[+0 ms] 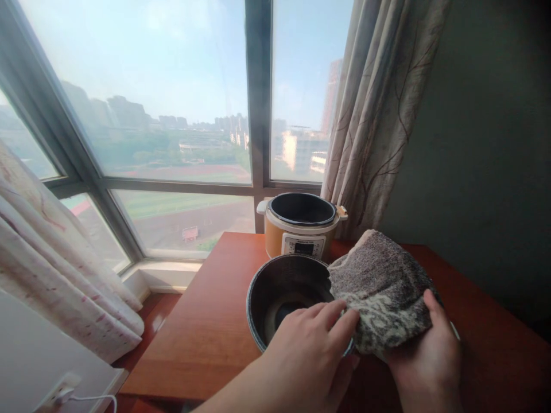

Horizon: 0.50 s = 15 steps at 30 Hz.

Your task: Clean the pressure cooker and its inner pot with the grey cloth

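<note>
Daylight comes through a window (142,183) from 10 to 1 o'clock, its frame (259,86) grey. Beyond lie hazy buildings (290,150) and greenery (163,152) under a pale blue sky (185,51). One patterned curtain (387,103) hangs at 2 o'clock, a paler drape (55,264) at 8. A dark wall (477,132) stands at 3, a reddish-brown table (206,321) at 6, reddish floor (157,318) and a socket (60,394) with a white cord (97,397) at 8.

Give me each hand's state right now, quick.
Left hand: partly curled at the rim of the front pot; whether it grips cannot be told.
Right hand: holding the cloth, thumb on top.
</note>
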Available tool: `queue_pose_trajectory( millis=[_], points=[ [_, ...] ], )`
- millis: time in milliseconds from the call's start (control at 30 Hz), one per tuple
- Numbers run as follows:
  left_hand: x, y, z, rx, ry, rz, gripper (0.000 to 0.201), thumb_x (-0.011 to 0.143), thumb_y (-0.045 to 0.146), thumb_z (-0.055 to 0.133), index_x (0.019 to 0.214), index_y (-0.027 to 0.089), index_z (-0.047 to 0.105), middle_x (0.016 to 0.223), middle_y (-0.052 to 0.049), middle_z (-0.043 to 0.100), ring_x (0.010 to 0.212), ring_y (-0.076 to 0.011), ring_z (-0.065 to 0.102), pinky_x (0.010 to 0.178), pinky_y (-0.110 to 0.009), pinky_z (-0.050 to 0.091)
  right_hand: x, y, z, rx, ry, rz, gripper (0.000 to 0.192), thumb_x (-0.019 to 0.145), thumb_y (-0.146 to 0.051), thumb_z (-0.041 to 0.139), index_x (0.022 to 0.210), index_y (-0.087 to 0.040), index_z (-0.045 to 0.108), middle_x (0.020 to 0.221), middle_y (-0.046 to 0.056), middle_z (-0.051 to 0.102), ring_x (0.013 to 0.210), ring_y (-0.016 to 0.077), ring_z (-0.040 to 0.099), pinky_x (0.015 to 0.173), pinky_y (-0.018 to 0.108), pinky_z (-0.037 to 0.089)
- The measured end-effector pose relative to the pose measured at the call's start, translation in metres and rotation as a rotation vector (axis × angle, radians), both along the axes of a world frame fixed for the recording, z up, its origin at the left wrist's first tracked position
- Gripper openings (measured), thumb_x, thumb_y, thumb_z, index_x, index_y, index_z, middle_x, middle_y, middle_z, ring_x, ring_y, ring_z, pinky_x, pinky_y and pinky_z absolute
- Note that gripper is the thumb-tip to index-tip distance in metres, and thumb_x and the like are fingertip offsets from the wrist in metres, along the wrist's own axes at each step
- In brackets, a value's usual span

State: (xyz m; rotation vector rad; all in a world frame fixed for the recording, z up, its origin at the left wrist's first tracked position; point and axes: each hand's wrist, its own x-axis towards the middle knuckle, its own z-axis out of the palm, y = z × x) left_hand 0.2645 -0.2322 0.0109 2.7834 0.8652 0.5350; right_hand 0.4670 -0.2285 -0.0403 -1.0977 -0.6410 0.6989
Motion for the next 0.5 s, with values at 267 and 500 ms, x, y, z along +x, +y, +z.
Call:
queue_pose_trajectory(
  millis=[267, 500],
  points=[
    [-0.032, 0.0, -0.035, -0.116, 0.402, 0.032, 0.021, 0.094, 0.04, 0.06, 0.097, 0.019, 0.062, 0.084, -0.009, 0.074, 0.074, -0.0292, 0.074, 0.066, -0.038, 0.054, 0.036, -0.021, 0.023, -0.044, 0.173, -0.237, 0.057, 0.088, -0.058, 0.056, 0.142, -0.04, 0.054, 0.151, 0.006, 0.052, 0.126, 0.0393, 0.058, 0.097, 0.069, 0.045],
    [-0.036, -0.003, -0.04, -0.124, 0.426, 0.017, 0.002, 0.084, 0.02, 0.061, 0.085, 0.02, 0.059, 0.077, -0.005, 0.075, 0.067, -0.0261, 0.074, 0.057, -0.031, 0.044, 0.046, -0.021, 0.014, -0.148, 0.037, -0.404, 0.065, 0.082, -0.06, 0.063, 0.141, -0.032, 0.055, 0.145, 0.012, 0.056, 0.129, 0.0424, 0.054, 0.088, 0.066, 0.052]
  ],
)
